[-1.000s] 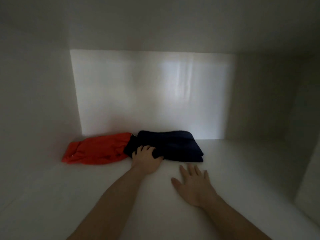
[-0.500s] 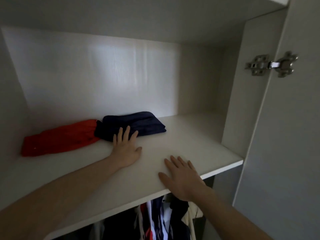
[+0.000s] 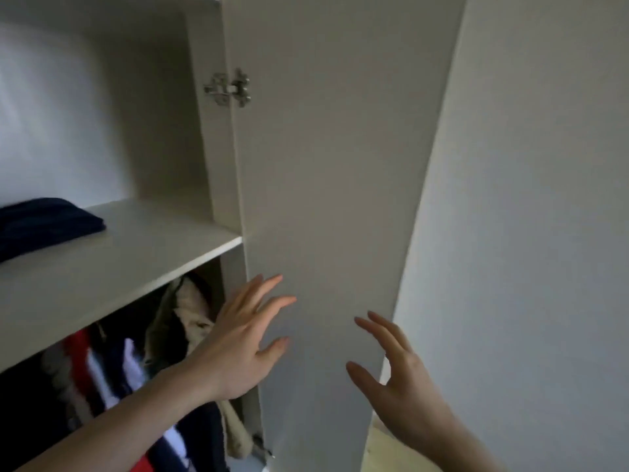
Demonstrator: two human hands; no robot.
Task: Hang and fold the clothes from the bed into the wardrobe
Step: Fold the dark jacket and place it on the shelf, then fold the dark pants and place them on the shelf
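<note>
While both hands point(image 3: 238, 345) spread open, neither grips the door point(image 3: 326, 199).

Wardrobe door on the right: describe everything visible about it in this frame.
The wardrobe door is a plain, flat, off-white panel, apparently laminated board, standing open and seen from its inner face. A metal hinge joins it to the cabinet side near the top. No handle shows. The left hand is spread open against or just off its lower inner face; the right hand is open at its free edge. Actual contact cannot be told.
</note>
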